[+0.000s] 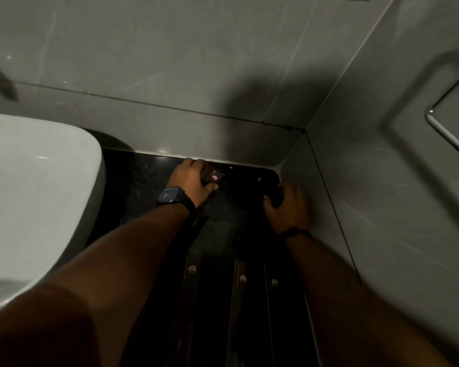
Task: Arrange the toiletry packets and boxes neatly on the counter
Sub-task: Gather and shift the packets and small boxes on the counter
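Observation:
The scene is dim. On the black counter (143, 181), my left hand (191, 181), with a dark watch on its wrist, grips a small dark brown packet (215, 176) with a pale logo near the back wall. My right hand (286, 205) closes around a dark box (272, 196) near the right corner; another dark packet with a small logo (259, 179) lies just behind it. Closer to me, several long dark brown boxes (243, 292) with logos lie side by side, pointing away from me.
A white basin (37, 186) with a metal drain fills the left side. Grey tiled walls (223, 62) close off the counter at the back and right. A metal towel bar (445, 131) hangs on the right wall.

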`<state>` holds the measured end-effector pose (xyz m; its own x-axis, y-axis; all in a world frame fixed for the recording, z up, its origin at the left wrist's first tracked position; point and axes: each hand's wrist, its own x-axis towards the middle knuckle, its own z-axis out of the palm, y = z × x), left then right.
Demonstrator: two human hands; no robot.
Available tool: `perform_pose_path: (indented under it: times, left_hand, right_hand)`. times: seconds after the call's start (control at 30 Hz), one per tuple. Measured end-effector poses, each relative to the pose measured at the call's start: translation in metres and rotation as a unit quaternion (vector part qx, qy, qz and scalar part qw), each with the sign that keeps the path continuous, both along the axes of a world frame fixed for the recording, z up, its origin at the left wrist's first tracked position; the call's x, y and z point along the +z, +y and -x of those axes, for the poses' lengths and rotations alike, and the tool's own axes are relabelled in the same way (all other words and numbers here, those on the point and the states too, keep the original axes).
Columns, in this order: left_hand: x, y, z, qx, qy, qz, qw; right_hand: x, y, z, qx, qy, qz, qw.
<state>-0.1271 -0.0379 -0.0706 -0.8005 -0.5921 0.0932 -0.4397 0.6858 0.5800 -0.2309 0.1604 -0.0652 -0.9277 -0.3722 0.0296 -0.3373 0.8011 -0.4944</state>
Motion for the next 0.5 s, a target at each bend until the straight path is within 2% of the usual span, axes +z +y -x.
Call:
perform_pose_path:
  times: [0.13, 0.33, 0.4, 0.5]
  left_hand:
    - [-0.012, -0.025, 0.025, -0.057, -0.076, 0.038, 0.995]
    - [-0.031, -0.045, 0.063, -0.219, -0.184, 0.111, 0.952]
    - [-0.032, -0.049, 0.07, -0.235, -0.226, 0.113, 0.939]
    - [-0.031, -0.056, 0.07, -0.198, -0.236, 0.085, 0.948]
  right_hand:
    - [-0.017, -0.021, 0.032, 0.012, -0.051, -0.058, 0.997]
    - [-0.047, -0.053, 0.071, 0.067, -0.099, -0.099, 0.988]
    - [-0.052, -0.061, 0.079, 0.089, -0.105, -0.11, 0.984]
    - [-0.059, -0.073, 0.085, 0.107, -0.073, -0.133, 0.983]
